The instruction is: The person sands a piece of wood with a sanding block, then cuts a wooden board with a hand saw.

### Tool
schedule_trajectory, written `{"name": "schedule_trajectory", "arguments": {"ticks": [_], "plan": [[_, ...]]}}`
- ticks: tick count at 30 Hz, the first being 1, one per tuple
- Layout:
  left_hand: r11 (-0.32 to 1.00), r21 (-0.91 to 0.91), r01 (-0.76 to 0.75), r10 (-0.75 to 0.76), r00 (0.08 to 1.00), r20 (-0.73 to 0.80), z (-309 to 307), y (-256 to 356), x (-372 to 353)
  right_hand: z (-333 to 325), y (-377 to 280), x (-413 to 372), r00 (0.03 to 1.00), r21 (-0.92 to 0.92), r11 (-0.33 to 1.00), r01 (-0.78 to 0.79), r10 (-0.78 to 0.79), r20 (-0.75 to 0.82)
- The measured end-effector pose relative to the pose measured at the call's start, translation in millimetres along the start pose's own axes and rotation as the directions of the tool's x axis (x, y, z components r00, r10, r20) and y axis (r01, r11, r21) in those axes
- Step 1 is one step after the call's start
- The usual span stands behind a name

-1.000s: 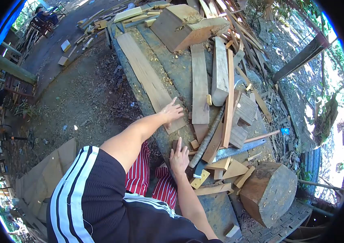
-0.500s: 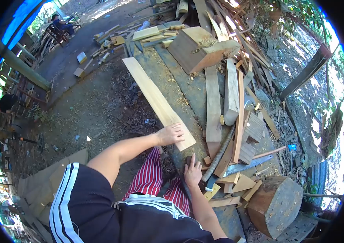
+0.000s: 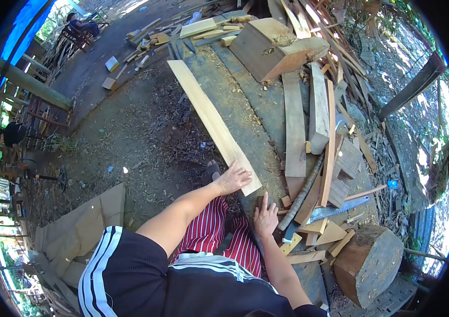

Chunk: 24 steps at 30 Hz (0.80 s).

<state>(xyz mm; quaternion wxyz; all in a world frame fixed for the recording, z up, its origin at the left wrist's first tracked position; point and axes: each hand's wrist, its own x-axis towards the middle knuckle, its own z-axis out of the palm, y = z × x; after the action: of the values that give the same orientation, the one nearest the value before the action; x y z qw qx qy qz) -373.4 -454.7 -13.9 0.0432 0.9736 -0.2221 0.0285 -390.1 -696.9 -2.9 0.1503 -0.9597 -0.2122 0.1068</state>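
Observation:
A long pale board lies slanting on the worn work surface. Near the board's lower end, my left hand rests on its top face with the fingers spread. Just right of that end is my right hand, its index finger stretched out beside a small dark block. The block is partly hidden by the fingers, and whether the hand grips it is unclear. A hand saw and a curved dark handle lie to the right of my right hand.
A big wood block stands at the far end, and a cut log at the lower right. Planks and offcuts lie along the right side. A person sits far off at the upper left.
The view has shifted, so most things appear further right and slightly higher. My left hand stays on the board's near end, and my right hand remains beside it.

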Motion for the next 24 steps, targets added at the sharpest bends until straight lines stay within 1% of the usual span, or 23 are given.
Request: {"name": "schedule_trajectory", "arguments": {"ticks": [3, 4, 5, 7, 8, 9, 10, 11, 12, 13, 14, 15, 16, 17, 18, 19, 20, 21, 22, 23, 24], "plan": [[0.999, 0.03, -0.044, 0.043, 0.998, 0.037, -1.6, -4.0, 4.1, -2.2, -3.7, 1.2, 0.999, 0.027, 0.999, -0.035, 0.035, 0.004], [0.998, 0.033, -0.056, 0.051, 0.99, 0.134, -3.8, -7.4, 6.0, -2.7, -2.7, 3.6, 0.999, 0.033, 0.998, -0.046, 0.046, -0.003], [0.996, 0.037, -0.076, 0.07, 0.988, 0.139, -16.2, -10.5, 9.1, -2.8, -1.2, 5.5, 0.999, 0.043, 0.998, -0.05, 0.05, -0.001], [0.989, 0.013, -0.15, 0.151, 0.989, -0.008, -55.8, -18.7, 21.2, -4.2, -3.4, 9.2, 0.995, 0.066, 0.993, -0.094, 0.095, -0.008], [0.975, 0.006, -0.223, 0.221, 0.965, -0.144, -78.4, -25.9, 35.3, -8.5, -2.3, 16.1, 0.994, 0.059, 0.995, -0.084, 0.087, -0.058], [0.961, 0.061, -0.269, 0.276, 0.941, -0.198, -120.4, -27.2, 52.3, -13.1, 2.7, 16.9, 0.988, 0.051, 0.993, -0.107, 0.112, -0.104], [0.96, 0.095, -0.263, 0.277, 0.94, -0.198, -154.6, -31.0, 63.3, -13.8, 5.7, 20.0, 0.98, 0.099, 0.986, -0.133, 0.146, -0.136], [0.971, 0.07, -0.228, 0.238, 0.947, -0.214, -191.6, -38.2, 74.7, -12.5, 8.9, 27.9, 0.967, 0.141, 0.975, -0.173, 0.195, -0.166], [0.994, -0.007, -0.106, 0.101, 0.967, -0.235, -207.6, -57.3, 79.5, -12.1, 10.4, 35.6, 0.961, 0.162, 0.953, -0.256, 0.269, -0.065], [0.999, -0.03, 0.036, -0.04, 0.988, -0.147, -247.8, -63.6, 89.3, -32.8, 6.2, 41.5, 0.948, 0.225, 0.922, -0.316, 0.318, 0.027], [0.986, 0.0, -0.166, 0.149, 0.886, -0.438, -290.9, -70.4, 111.5, -34.0, 6.2, 44.7, 0.954, 0.253, 0.947, -0.199, 0.247, -0.171], [0.992, -0.076, 0.098, -0.121, 0.898, -0.422, -315.8, -92.7, 102.2, -34.4, 13.7, 47.2, 0.92, 0.24, 0.97, -0.047, 0.136, -0.367], [0.956, -0.028, 0.291, -0.271, 0.848, -0.455, -327.6, -168.8, 82.7, -43.6, 25.1, 43.1, 0.914, 0.237, 0.968, -0.076, 0.163, -0.371], [0.731, -0.204, 0.651, -0.672, 0.635, -0.381, -398.8, -134.2, 100.7, -57.3, 28.5, 41.8, 0.877, 0.332, 0.937, -0.108, 0.247, -0.411], [0.91, -0.347, 0.226, -0.405, 0.662, -0.631, -434.7, -151.9, 94.8, -65.7, 29.6, 44.7, 0.838, 0.427, 0.897, -0.117, 0.32, -0.441], [0.874, -0.409, 0.262, -0.484, 0.549, -0.681, -478.1, -144.3, 87.7, -70.0, 39.3, 45.6, 0.738, 0.469, 0.866, -0.176, 0.431, -0.52], [0.877, -0.398, 0.271, -0.48, 0.545, -0.687, -514.4, -155.9, 72.5, -74.3, 54.4, 43.5, 0.635, 0.483, 0.861, -0.16, 0.464, -0.617], [0.786, 0.384, 0.485, -0.193, 0.782, -0.593, -575.7, -268.7, 4.3, -54.6, 76.5, 45.7, 0.563, 0.547, 0.792, -0.27, 0.591, -0.577], [0.783, 0.391, 0.484, -0.194, 0.787, -0.586, -597.2, -289.5, -12.5, -62.7, 89.5, 38.7, 0.499, 0.604, 0.697, -0.387, 0.709, -0.498], [0.964, -0.211, 0.163, -0.264, 0.697, -0.666, -613.2, -299.0, -25.5, -56.8, 109.5, 36.3, 0.436, 0.596, 0.662, -0.454, 0.749, -0.499], [0.68, -0.672, -0.292, -0.389, 0.633, -0.669, -622.4, -300.0, -30.1, -57.1, 123.2, 33.0, 0.371, 0.556, 0.639, -0.531, 0.765, -0.525]]}}
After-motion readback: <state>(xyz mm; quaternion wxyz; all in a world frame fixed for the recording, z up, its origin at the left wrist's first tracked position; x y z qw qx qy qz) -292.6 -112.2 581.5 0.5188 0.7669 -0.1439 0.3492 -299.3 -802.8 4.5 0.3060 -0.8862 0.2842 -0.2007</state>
